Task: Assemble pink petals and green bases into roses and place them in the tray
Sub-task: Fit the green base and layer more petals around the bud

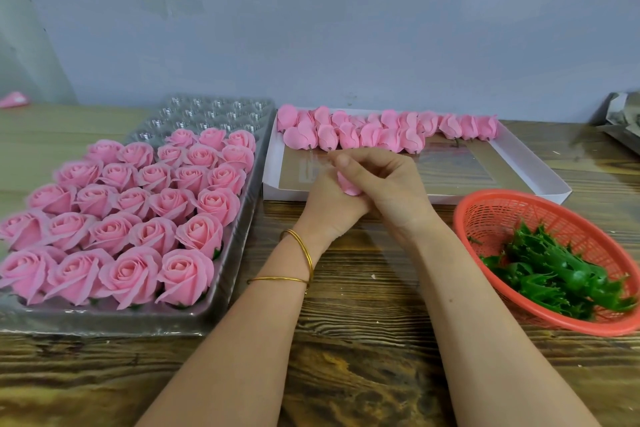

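a pink petal bud (347, 185) sits between our two hands, just above the near wall of the white cardboard box (440, 198). only a small patch of pink shows, because fingers hide the rest. our right hand (388, 185) curls over it from the right, with thumb and fingers folded round it. our left hand (327, 206) closes on it from below and from the left, so both hands grip the same bud. we cannot tell whether a green base is already on it. two gold bangles (302, 255) ring our left wrist.

the box lies flat on the wooden table (346, 367). along its far side more petal buds (381, 131) lie in two loose rows, their short stubs pointing towards us.

to the right, near our right forearm, a red mesh basket (502, 215) holds a heap of green bases (554, 274).

to the left, just beside the box, stands a clear plastic tray (242, 239). finished roses (156, 204) sit upright in rows across its near part — bare moulded cups (207, 111) show in the back rows.

behind it all rises a grey wall (311, 28).
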The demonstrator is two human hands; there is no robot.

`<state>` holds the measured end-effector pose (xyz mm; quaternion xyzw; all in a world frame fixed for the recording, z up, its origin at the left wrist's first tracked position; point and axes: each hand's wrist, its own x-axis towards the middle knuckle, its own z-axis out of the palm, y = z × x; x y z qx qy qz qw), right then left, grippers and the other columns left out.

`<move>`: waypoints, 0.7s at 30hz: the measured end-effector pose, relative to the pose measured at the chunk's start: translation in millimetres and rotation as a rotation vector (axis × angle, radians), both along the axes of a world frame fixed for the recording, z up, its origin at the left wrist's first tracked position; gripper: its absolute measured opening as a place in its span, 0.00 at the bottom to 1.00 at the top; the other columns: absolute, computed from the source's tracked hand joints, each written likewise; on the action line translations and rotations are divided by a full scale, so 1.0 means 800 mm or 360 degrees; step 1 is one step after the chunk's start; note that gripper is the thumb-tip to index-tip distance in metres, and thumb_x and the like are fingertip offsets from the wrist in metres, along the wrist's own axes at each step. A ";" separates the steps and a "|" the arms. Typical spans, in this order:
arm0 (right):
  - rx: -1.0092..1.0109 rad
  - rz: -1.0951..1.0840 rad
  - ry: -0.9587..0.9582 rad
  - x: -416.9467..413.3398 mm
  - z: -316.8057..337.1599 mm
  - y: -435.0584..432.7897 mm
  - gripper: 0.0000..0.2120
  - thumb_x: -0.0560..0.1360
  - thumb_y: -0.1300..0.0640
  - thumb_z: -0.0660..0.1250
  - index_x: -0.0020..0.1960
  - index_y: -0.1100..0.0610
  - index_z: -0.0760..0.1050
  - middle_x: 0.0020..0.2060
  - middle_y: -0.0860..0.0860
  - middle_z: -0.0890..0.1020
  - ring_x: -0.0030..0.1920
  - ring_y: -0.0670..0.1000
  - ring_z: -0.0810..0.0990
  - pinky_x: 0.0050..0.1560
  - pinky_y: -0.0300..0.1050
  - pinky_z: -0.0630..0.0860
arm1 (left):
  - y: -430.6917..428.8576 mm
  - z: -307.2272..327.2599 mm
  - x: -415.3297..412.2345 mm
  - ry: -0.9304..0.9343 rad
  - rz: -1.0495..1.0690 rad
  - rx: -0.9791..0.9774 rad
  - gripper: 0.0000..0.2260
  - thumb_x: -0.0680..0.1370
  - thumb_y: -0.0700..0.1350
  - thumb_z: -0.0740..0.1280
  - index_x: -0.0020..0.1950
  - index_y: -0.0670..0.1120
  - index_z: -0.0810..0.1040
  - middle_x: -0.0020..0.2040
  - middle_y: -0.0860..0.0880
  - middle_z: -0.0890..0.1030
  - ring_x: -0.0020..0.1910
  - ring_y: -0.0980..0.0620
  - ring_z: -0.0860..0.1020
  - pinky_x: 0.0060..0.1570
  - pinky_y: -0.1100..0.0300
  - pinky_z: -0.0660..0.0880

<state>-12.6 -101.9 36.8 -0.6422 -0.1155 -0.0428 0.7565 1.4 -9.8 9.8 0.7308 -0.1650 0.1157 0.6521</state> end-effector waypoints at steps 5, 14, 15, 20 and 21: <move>-0.0218 -0.0062 -0.0123 0.002 -0.004 0.005 0.04 0.73 0.64 0.72 0.47 0.61 0.84 0.35 0.46 0.84 0.40 0.45 0.77 0.43 0.33 0.74 | -0.002 0.001 -0.002 -0.0054 0.0002 0.0145 0.18 0.74 0.30 0.64 0.35 0.54 0.73 0.35 0.57 0.75 0.36 0.68 0.75 0.39 0.72 0.73; -0.0306 0.0049 -0.0010 -0.001 -0.001 0.002 0.12 0.71 0.67 0.73 0.54 0.60 0.81 0.43 0.50 0.84 0.44 0.39 0.81 0.54 0.32 0.76 | -0.004 -0.015 0.009 -0.0035 0.0102 0.0514 0.10 0.77 0.39 0.66 0.47 0.56 0.74 0.40 0.64 0.69 0.39 0.72 0.67 0.39 0.84 0.64; -0.0334 0.0080 0.0016 -0.001 -0.001 0.000 0.13 0.70 0.67 0.73 0.55 0.60 0.81 0.44 0.50 0.84 0.45 0.39 0.81 0.54 0.31 0.76 | -0.005 -0.017 0.010 -0.0017 0.0112 0.0546 0.09 0.77 0.39 0.66 0.48 0.54 0.74 0.40 0.65 0.67 0.38 0.71 0.68 0.39 0.84 0.65; -0.0415 0.0189 0.0116 0.000 0.001 -0.008 0.17 0.68 0.66 0.75 0.56 0.59 0.81 0.50 0.50 0.84 0.50 0.41 0.81 0.56 0.32 0.75 | -0.006 -0.016 0.008 -0.0115 0.0093 0.0557 0.15 0.75 0.38 0.67 0.37 0.58 0.73 0.35 0.63 0.71 0.39 0.82 0.70 0.38 0.83 0.65; -0.0417 0.0192 0.0121 0.000 0.000 -0.008 0.17 0.67 0.66 0.76 0.55 0.58 0.81 0.50 0.50 0.84 0.49 0.41 0.81 0.56 0.32 0.76 | -0.005 -0.018 0.009 -0.0111 0.0128 0.0563 0.15 0.75 0.37 0.67 0.36 0.58 0.73 0.34 0.63 0.71 0.38 0.82 0.70 0.37 0.84 0.64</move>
